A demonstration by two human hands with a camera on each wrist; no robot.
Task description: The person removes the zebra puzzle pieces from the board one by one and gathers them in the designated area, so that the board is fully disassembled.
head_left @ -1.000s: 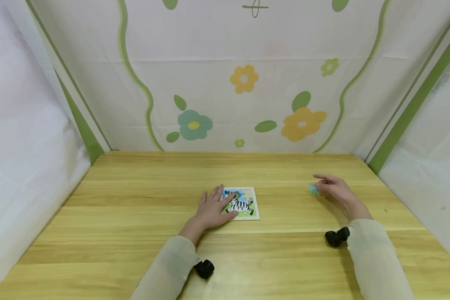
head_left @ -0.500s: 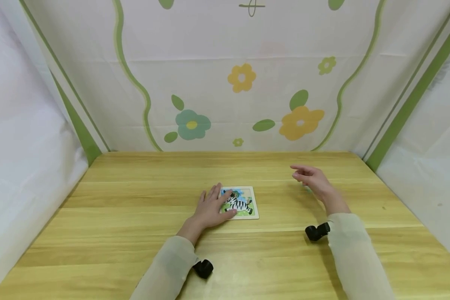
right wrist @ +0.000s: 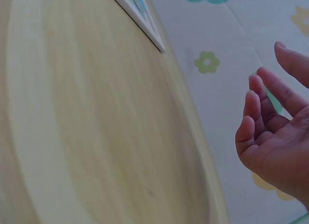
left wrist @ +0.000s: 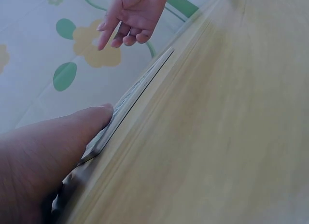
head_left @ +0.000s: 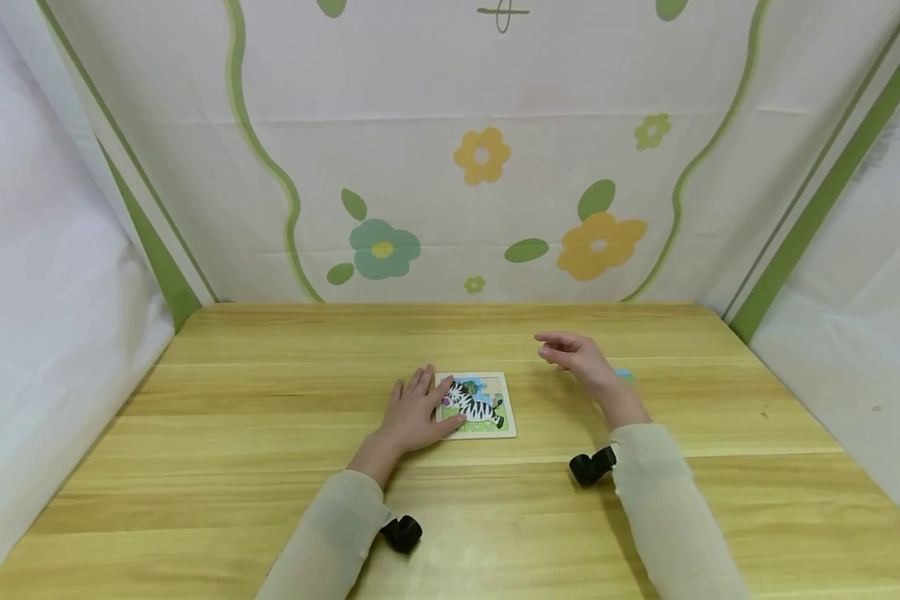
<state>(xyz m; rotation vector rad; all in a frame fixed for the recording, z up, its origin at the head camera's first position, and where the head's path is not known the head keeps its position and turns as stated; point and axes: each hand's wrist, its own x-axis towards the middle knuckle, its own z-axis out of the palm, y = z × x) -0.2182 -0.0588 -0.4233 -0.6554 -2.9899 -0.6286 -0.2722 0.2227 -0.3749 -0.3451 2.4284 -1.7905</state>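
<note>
A small square zebra jigsaw puzzle in a pale frame lies flat at the middle of the table. Along its left side rests my left hand, fingers spread and straight, the thumb and index finger overlapping the picture. Bare tan board shows in the puzzle's upper right part. In the air right of the puzzle is my right hand; the right wrist view shows its fingers loosely bent with nothing between them. A blue puzzle piece lies on the table behind the right wrist, partly hidden by it.
The wooden table reaches back to a white cloth wall printed with flowers. More white cloth hangs at both sides. Each wrist wears a black camera, such as the left camera.
My right hand has moved left, away from the blue puzzle piece, which stays on the table. My left hand has slid slightly left, uncovering more of the zebra's head.
</note>
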